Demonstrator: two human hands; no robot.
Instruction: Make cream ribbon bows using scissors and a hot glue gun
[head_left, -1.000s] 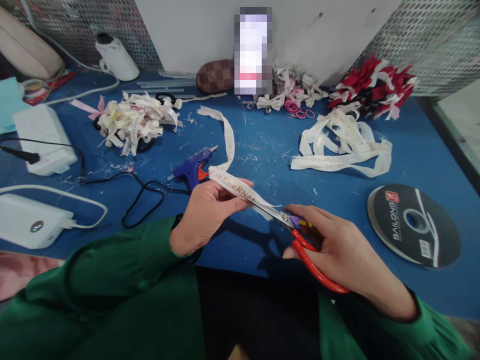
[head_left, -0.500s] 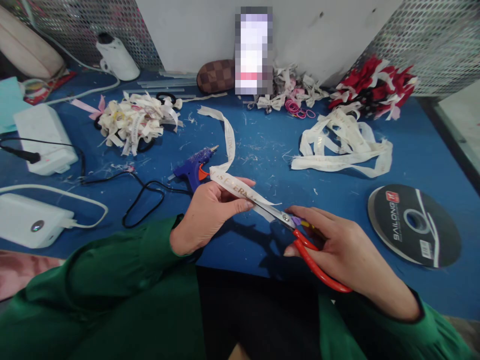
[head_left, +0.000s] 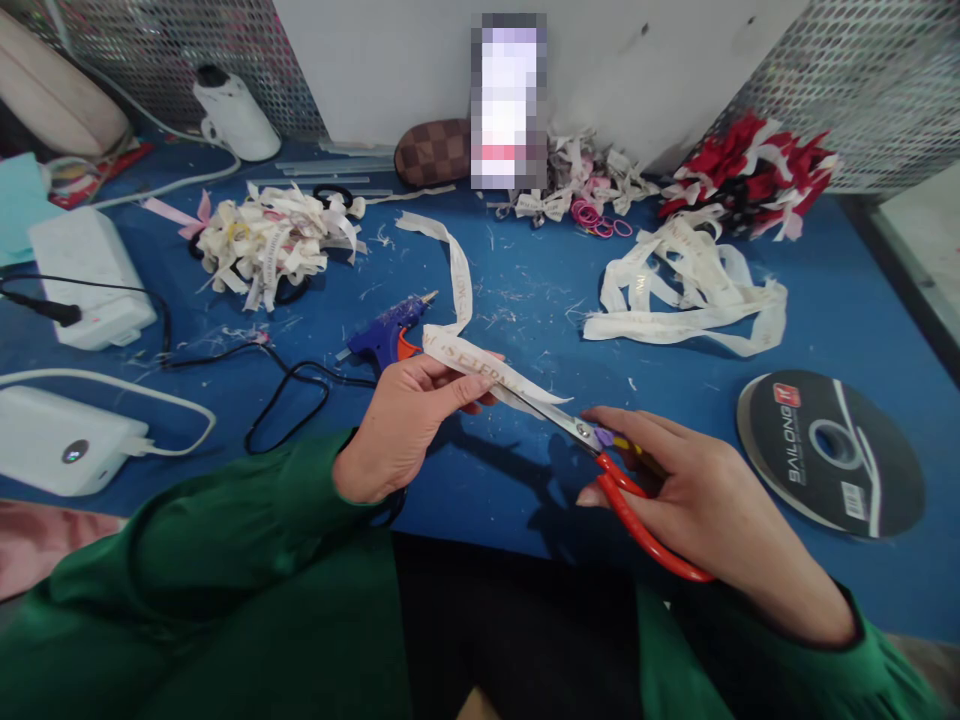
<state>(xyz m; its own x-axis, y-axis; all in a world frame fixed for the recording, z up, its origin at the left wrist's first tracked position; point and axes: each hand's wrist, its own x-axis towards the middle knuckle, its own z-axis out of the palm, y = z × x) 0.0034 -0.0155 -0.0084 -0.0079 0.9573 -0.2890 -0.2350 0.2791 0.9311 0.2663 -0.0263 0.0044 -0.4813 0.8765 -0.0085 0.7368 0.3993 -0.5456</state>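
Note:
My left hand (head_left: 416, 415) pinches a white ribbon (head_left: 459, 358) with gold lettering between thumb and fingers. The ribbon's tail curves away up the blue table. My right hand (head_left: 690, 480) is closed on red-handled scissors (head_left: 637, 530), and a small purple and yellow piece shows by its fingers. The scissor blades lie along the ribbon, their tips close to my left thumb and partly covered by ribbon. Just behind my left hand lies a blue glue gun (head_left: 382, 335) with an orange trigger.
A black ribbon spool (head_left: 832, 455) lies at the right, below a loose ribbon heap (head_left: 690, 320). Bow piles (head_left: 270, 245) in white and red (head_left: 750, 170) stand farther back. White power bank (head_left: 67, 440), adapter (head_left: 94, 290) and cables are at the left. A blurred phone (head_left: 508, 100) stands at the back.
The scissors and my right hand have moved slightly right. My left hand has shifted a little left and up, and the ribbon's near end now reaches farther right over the blades.

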